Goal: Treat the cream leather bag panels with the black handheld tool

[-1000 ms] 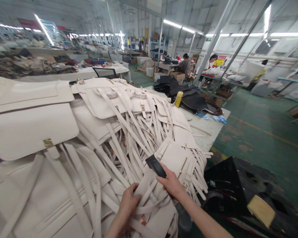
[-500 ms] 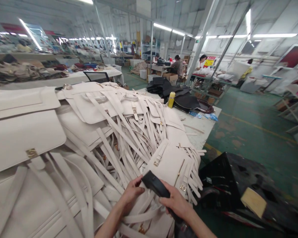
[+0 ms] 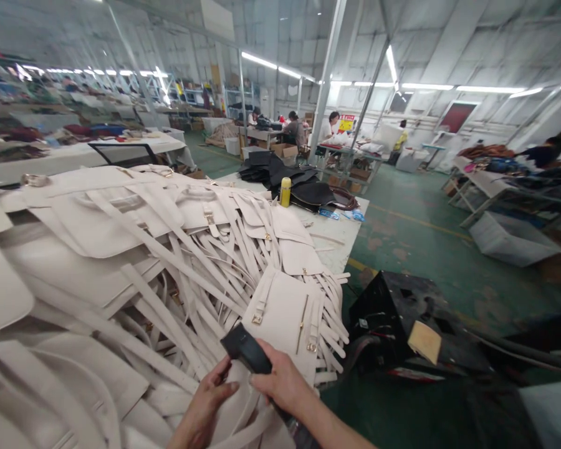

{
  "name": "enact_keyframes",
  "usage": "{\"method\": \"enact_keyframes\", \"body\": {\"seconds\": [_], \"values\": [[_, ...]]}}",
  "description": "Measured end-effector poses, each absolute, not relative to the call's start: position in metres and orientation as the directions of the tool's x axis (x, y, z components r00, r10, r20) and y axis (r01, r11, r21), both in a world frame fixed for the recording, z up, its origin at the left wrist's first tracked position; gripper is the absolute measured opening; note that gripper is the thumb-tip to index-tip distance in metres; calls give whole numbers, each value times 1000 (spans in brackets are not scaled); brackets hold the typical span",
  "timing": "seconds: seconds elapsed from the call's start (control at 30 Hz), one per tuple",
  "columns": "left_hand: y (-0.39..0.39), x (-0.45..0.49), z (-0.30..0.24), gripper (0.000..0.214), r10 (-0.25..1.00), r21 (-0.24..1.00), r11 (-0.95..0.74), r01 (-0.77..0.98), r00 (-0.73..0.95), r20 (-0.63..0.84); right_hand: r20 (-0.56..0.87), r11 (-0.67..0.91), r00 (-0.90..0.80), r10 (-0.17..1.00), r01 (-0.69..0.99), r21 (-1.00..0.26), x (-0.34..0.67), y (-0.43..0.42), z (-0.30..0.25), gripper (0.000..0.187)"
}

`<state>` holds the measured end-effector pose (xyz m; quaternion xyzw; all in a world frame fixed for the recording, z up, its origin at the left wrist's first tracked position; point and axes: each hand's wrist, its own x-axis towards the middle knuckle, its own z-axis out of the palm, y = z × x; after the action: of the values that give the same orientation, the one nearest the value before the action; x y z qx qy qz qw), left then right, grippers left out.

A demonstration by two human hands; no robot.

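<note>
My right hand (image 3: 283, 383) is closed around a black hand-held tool (image 3: 245, 350) whose dark head points up and left over a heap of cream leather bag panels and straps (image 3: 177, 262). My left hand (image 3: 206, 405) rests beside it on the straps, its fingers curled against a cream strap at the tool's head. Just beyond the tool lies a cream panel with gold buckles (image 3: 290, 318).
The heap covers a white table (image 3: 341, 231) that also bears black leather pieces (image 3: 280, 174) and a yellow bottle (image 3: 285, 191). A black machine (image 3: 397, 324) stands on the green floor at the right. Other people sit at benches (image 3: 308, 134) far back. A white bin (image 3: 509, 240) stands at the right.
The view has swung to the right and the heap has shifted left in the picture. My left hand has come off the straps toward the tool's head. My right hand keeps hold of the tool.
</note>
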<state>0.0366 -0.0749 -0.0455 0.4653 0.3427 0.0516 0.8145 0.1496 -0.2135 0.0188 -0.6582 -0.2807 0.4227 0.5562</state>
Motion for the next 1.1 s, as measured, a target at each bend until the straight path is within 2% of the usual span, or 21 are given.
{"method": "enact_keyframes", "body": {"seconds": [0.17,0.27,0.33,0.43,0.53,0.63,0.73,0.8,0.93,1.1], "values": [[-53,28,-69,70,579,881,368,296,669,-467,-252,-223,585,771,-123,-967,159,-223,10,57],[-33,17,-84,63,638,913,243,326,656,-404,-304,-285,719,625,-152,-946,180,-246,-6,58],[-25,12,-91,59,639,920,208,332,666,-385,-343,-334,790,508,-186,-924,203,-262,-18,55],[-22,12,-94,55,611,922,205,329,693,-383,-374,-373,823,427,-217,-902,242,-275,-33,53],[-21,20,-94,51,604,930,166,329,711,-360,-396,-394,808,435,-225,-891,276,-271,-41,52],[-18,29,-99,52,666,917,76,392,665,-339,-400,-401,781,480,-211,-892,295,-255,-38,51],[-16,35,-106,55,753,896,-35,442,601,-268,-363,-377,750,553,-163,-912,298,-232,-28,49],[-17,38,-111,54,763,887,-81,455,600,-238,-344,-359,710,614,-137,-923,296,-212,-21,46],[-18,38,-115,50,768,894,-48,446,589,-253,-363,-361,636,681,-141,-922,292,-167,-19,38],[-19,38,-115,39,747,911,35,411,595,-297,-362,-346,646,672,-158,-925,302,-122,-27,33]]}}
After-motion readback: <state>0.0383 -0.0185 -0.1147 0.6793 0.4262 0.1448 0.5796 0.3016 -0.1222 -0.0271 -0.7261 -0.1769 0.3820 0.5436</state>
